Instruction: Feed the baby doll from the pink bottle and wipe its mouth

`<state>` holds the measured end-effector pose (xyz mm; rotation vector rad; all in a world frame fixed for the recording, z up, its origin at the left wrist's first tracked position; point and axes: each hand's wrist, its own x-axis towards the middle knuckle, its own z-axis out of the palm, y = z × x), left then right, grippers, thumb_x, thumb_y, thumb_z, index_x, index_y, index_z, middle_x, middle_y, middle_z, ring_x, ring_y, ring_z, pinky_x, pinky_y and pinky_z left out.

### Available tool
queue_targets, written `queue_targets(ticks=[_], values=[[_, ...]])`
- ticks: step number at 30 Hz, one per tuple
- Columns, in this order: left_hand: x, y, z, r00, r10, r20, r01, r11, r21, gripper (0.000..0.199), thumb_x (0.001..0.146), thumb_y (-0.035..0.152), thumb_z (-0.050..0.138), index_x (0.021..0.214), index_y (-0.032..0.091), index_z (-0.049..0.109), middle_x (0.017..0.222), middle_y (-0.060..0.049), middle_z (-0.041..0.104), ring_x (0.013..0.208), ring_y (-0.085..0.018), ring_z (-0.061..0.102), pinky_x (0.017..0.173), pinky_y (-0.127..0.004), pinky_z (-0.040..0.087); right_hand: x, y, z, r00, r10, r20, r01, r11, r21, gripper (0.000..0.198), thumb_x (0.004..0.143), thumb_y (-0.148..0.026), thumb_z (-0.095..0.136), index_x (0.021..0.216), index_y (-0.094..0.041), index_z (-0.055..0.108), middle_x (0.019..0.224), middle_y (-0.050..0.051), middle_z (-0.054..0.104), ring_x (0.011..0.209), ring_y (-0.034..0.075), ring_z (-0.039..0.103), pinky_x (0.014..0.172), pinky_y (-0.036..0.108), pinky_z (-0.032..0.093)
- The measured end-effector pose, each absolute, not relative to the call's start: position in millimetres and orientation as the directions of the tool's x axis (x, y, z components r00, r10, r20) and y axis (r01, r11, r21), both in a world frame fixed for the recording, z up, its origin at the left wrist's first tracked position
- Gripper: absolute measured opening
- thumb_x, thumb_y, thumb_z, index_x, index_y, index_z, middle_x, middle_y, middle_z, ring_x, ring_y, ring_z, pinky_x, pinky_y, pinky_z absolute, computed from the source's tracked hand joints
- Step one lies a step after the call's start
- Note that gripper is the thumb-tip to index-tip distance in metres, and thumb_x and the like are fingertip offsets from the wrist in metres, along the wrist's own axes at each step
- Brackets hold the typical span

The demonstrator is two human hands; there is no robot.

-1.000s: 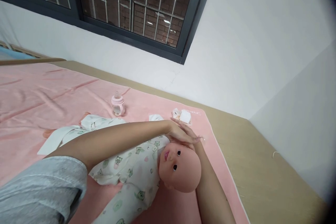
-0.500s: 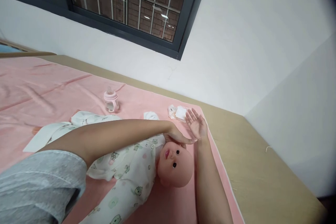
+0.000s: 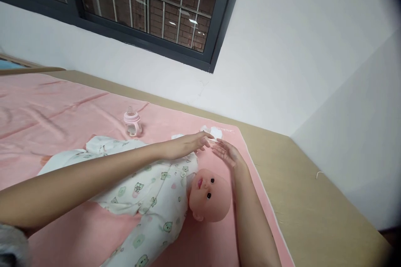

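A baby doll (image 3: 163,187) in white clothing with a bear print lies on its back, its bald head (image 3: 209,195) towards the right. My left hand (image 3: 187,144) reaches across over the doll's far shoulder, palm down, fingers loosely stretched and apart. Facing it is my right hand (image 3: 228,153), open, its fingers pointing left beyond the top of the doll's head. The fingertips of both hands are close together in front of a small white pad (image 3: 216,132) and a clear wrapper (image 3: 204,128). Whether the fingertips touch these is hard to see.
A pink baby bottle (image 3: 133,122) with handles stands beyond the doll. Under everything lies a pink blanket (image 3: 65,110) on a wooden bed board (image 3: 300,192). White wall and a barred window (image 3: 144,4) are behind. Part of a white cloth (image 3: 177,136) shows behind my left hand.
My left hand has moved away from the side of the doll's head, up towards the white pad. My right hand has turned inward and lowered, its fingers now pointing left.
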<state>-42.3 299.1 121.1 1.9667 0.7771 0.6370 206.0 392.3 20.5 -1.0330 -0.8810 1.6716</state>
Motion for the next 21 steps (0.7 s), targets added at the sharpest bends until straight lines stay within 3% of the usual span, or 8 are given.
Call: queue_targets(ticks=[4,9,12,16,18,21], values=[[-68,281,118,0.624,0.752,0.215,0.195,-0.416,0.888,0.078,0.087,0.077,0.027,0.147,0.028,0.025,0.132,-0.013,0.051,0.112,-0.025,0.056,0.098,-0.042,0.042,204,393,13,-0.213,0.948,-0.238,-0.419,-0.309,-0.854,0.019,0.088,-0.026,0.055,0.100,-0.018,0.067,0.099,0.008,0.072,0.090,0.019,0.071,0.083,0.033,0.059],[-80,271,114,0.591,0.763,0.262,0.167,-0.433,0.886,0.077,0.088,0.077,0.027,0.147,0.028,0.028,0.133,-0.013,0.051,0.116,-0.027,0.055,0.096,-0.042,0.044,204,395,21,-0.174,0.974,-0.145,-0.396,-0.204,-0.895,0.039,0.093,-0.046,0.045,0.089,-0.017,0.071,0.094,0.010,0.073,0.085,0.017,0.069,0.082,0.031,0.056],[-80,268,118,0.566,0.773,0.287,0.221,-0.478,0.850,0.064,0.094,0.068,0.031,0.144,0.027,0.036,0.134,-0.011,0.052,0.120,-0.025,0.053,0.099,-0.041,0.044,203,393,41,-0.112,0.993,0.023,-0.304,-0.012,-0.953,0.053,0.087,-0.062,0.049,0.070,-0.017,0.071,0.079,0.009,0.071,0.072,0.015,0.065,0.073,0.027,0.053],[-76,262,125,0.469,0.827,0.309,0.294,-0.476,0.829,0.049,0.095,0.054,0.047,0.137,0.028,0.047,0.137,-0.006,0.052,0.123,-0.024,0.051,0.099,-0.037,0.046,197,369,83,-0.177,0.936,0.304,-0.064,0.297,-0.953,0.044,0.079,-0.059,0.064,0.060,-0.019,0.067,0.067,0.003,0.064,0.068,0.013,0.057,0.070,0.026,0.047],[-73,258,126,0.436,0.841,0.321,0.306,-0.474,0.826,0.045,0.093,0.050,0.052,0.132,0.027,0.051,0.138,-0.006,0.051,0.124,-0.023,0.051,0.099,-0.037,0.047,190,347,106,-0.231,0.900,0.371,0.092,0.400,-0.912,0.039,0.079,-0.052,0.067,0.058,-0.019,0.064,0.064,0.001,0.060,0.066,0.012,0.053,0.067,0.025,0.044],[-70,252,126,0.411,0.831,0.376,0.292,-0.511,0.809,0.043,0.091,0.045,0.058,0.129,0.027,0.053,0.137,-0.005,0.051,0.125,-0.022,0.050,0.102,-0.038,0.046,177,308,134,-0.358,0.855,0.375,0.128,0.443,-0.887,0.042,0.084,-0.049,0.062,0.056,-0.019,0.055,0.057,-0.002,0.050,0.053,0.009,0.043,0.054,0.025,0.035]])
